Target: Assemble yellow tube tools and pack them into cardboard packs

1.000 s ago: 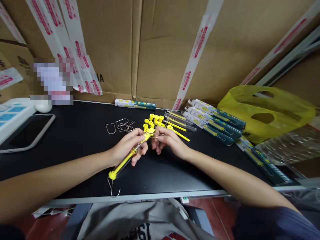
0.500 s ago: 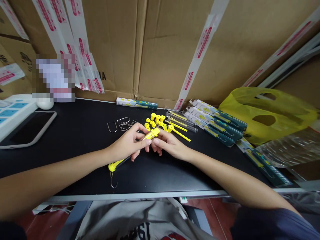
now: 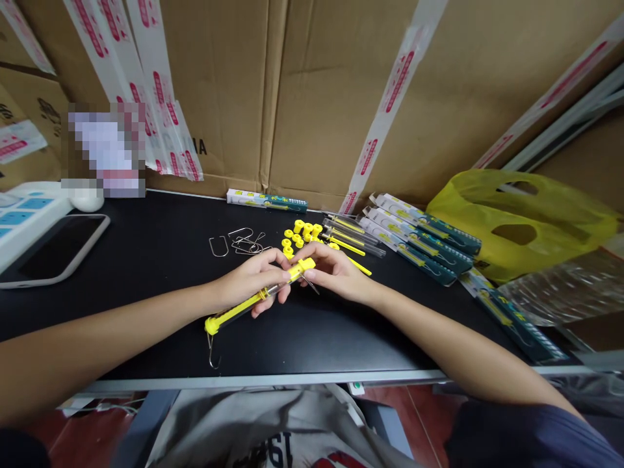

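Observation:
A spring scale (image 3: 237, 313) with a clear tube and yellow parts lies slantwise across my fingers. Its lower left end carries a metal hook (image 3: 212, 353) hanging over the black tabletop. My left hand (image 3: 247, 281) is closed round the tube near its upper end. At the yellow cap (image 3: 306, 265), my right hand (image 3: 336, 274) pinches a thin metal wire (image 3: 312, 286) that sticks out below the thumb. The fingertips partly hide where wire and cap meet. Just beyond my hands lie loose yellow plastic parts (image 3: 299, 227) and several bent wire hooks (image 3: 248, 242).
Clear tubes with yellow strips (image 3: 348, 242) lie behind my right hand. Several printed boxes (image 3: 419, 237) are stacked at right, near a yellow plastic bag (image 3: 468, 201). Another box (image 3: 267, 201) sits at the back. A phone (image 3: 56, 252) and power strip (image 3: 26, 208) are at left.
The spring scale has turned slightly, showing more of its tube, and its hook end has shifted left. My right fingers have moved over the cap, and a wire now shows below my right thumb.

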A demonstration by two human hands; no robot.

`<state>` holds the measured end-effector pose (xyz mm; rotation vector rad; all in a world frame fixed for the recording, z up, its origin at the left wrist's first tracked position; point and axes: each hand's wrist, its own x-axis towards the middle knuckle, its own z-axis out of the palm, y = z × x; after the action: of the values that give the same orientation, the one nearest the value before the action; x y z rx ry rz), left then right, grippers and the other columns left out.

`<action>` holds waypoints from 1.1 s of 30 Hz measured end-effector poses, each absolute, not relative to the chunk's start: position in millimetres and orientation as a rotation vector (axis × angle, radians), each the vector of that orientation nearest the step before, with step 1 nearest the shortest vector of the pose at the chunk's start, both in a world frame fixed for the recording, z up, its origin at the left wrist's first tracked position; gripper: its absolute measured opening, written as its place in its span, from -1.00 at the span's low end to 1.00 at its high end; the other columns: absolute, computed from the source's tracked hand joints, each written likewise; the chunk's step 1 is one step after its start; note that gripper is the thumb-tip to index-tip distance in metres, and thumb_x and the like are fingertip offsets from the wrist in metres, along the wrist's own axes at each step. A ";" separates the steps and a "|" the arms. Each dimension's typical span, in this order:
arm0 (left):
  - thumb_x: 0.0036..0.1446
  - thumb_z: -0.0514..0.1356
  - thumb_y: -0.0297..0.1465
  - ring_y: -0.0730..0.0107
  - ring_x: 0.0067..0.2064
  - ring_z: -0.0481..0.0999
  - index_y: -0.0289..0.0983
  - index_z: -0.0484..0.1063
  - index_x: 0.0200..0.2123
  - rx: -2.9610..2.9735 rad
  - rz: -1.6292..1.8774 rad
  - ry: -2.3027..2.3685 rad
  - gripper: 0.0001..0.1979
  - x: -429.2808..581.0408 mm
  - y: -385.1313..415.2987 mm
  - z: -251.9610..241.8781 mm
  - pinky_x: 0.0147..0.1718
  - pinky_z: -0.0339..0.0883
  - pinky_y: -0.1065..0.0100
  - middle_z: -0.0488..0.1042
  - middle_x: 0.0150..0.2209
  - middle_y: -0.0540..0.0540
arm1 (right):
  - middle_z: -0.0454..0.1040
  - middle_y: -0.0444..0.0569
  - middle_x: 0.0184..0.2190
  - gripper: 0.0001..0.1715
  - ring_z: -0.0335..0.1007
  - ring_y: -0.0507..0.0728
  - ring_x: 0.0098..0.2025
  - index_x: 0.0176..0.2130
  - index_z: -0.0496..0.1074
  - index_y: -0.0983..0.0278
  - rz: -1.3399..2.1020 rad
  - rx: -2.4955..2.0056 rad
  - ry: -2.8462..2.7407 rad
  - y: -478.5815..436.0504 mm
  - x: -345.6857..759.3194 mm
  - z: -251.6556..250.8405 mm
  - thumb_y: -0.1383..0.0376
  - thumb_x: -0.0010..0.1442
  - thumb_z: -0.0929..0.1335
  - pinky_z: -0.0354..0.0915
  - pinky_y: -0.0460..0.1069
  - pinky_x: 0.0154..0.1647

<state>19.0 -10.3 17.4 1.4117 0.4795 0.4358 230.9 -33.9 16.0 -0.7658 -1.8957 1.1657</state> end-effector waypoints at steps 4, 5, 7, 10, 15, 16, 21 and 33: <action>0.19 0.14 -0.19 0.61 -0.75 0.31 -0.19 0.08 -0.25 1.427 0.419 0.494 -0.71 19.2 -10.2 17.6 -0.84 0.16 0.60 0.37 -0.50 0.14 | 0.39 -0.05 -0.23 -0.71 0.34 0.04 -0.26 -0.12 0.40 0.27 1.045 -0.815 -1.952 -30.0 238.1 19.7 0.16 0.20 0.39 0.32 -0.06 -0.25; 0.19 0.15 -0.18 0.64 -0.76 0.29 -0.19 0.08 -0.25 1.457 0.433 0.503 -0.70 19.1 -10.3 17.0 -0.85 0.13 0.62 0.36 -0.49 0.15 | 0.39 -0.05 -0.23 -0.72 0.34 0.05 -0.24 -0.14 0.41 0.27 1.008 -0.822 -1.968 -29.4 239.2 21.1 0.16 0.19 0.39 0.32 -0.05 -0.22; 0.19 0.16 -0.17 0.68 -0.77 0.25 -0.18 0.09 -0.25 1.507 0.449 0.520 -0.70 18.7 -10.6 15.6 -0.87 0.09 0.65 0.34 -0.48 0.16 | 0.40 -0.05 -0.26 -0.74 0.34 0.06 -0.24 -0.19 0.43 0.28 0.946 -0.837 -2.004 -28.6 240.7 24.1 0.17 0.17 0.40 0.30 -0.04 -0.20; 0.20 0.14 -0.14 0.71 -0.77 0.23 -0.19 0.09 -0.26 1.508 0.425 0.513 -0.69 17.4 -11.4 14.9 -0.87 0.08 0.65 0.35 -0.47 0.14 | 0.42 -0.07 -0.30 -0.76 0.36 0.05 -0.27 -0.25 0.45 0.30 0.926 -0.849 -2.049 -29.0 241.8 28.3 0.18 0.15 0.42 0.30 -0.03 -0.19; 0.20 0.14 -0.12 0.71 -0.77 0.21 -0.19 0.08 -0.29 1.422 0.364 0.459 -0.68 16.9 -13.4 18.1 -0.88 0.10 0.64 0.38 -0.46 0.13 | 0.45 -0.05 -0.27 -0.75 0.40 0.06 -0.22 -0.20 0.45 0.30 0.942 -0.822 -2.061 -31.5 242.7 31.4 0.21 0.13 0.44 0.32 -0.01 -0.14; 0.19 0.14 -0.12 0.71 -0.78 0.21 -0.19 0.08 -0.30 1.418 0.362 0.458 -0.67 17.2 -13.6 18.4 -0.88 0.10 0.64 0.38 -0.46 0.13 | 0.45 -0.05 -0.26 -0.74 0.40 0.06 -0.22 -0.19 0.45 0.30 0.944 -0.820 -2.062 -31.4 243.0 31.4 0.22 0.13 0.44 0.32 -0.01 -0.14; 0.15 0.19 -0.12 0.69 -0.78 0.23 -0.19 0.09 -0.28 1.439 0.401 0.477 -0.64 19.2 -11.6 16.1 -0.89 0.08 0.64 0.39 -0.49 0.14 | 0.43 -0.05 -0.25 -0.73 0.38 0.06 -0.21 -0.17 0.45 0.29 0.934 -0.814 -2.069 -28.5 244.0 28.7 0.22 0.12 0.44 0.31 -0.01 -0.13; 0.14 0.22 -0.18 0.60 -0.76 0.34 -0.23 0.09 -0.31 1.431 0.504 0.504 -0.65 21.7 -11.1 10.8 -0.84 0.16 0.60 0.48 -0.47 0.06 | 0.47 -0.09 -0.31 -0.65 0.42 0.01 -0.30 -0.19 0.40 0.29 1.233 -0.778 -1.818 -31.1 226.6 10.8 0.18 0.07 0.47 0.36 -0.06 -0.18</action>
<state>21.7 -11.1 10.8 1.4314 0.5041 0.5036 226.6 -31.1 10.8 -0.7782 -1.8182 1.2334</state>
